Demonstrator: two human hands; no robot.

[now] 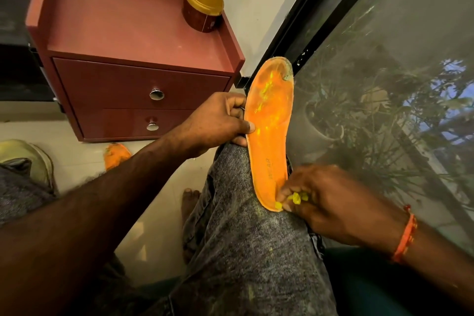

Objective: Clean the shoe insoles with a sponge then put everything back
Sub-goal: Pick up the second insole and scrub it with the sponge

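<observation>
1. The orange insole [269,133] lies along a knee [238,187], its toe end pointing far.
2. The left hand [218,123] pinches its left edge.
3. The right hand [325,202] squeezes a yellow sponge [295,199] against the near heel end.
4. Another insole [116,155] lies on the floor [77,156], left.
5. A red cabinet [128,59] stands far left.

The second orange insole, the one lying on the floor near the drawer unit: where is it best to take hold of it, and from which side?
Probably from above, pinching the rounded end of the second insole that shows beyond the left forearm. It lies flat on the floor, so thumb and fingers should close over its thin edge. The rest is hidden.
</observation>
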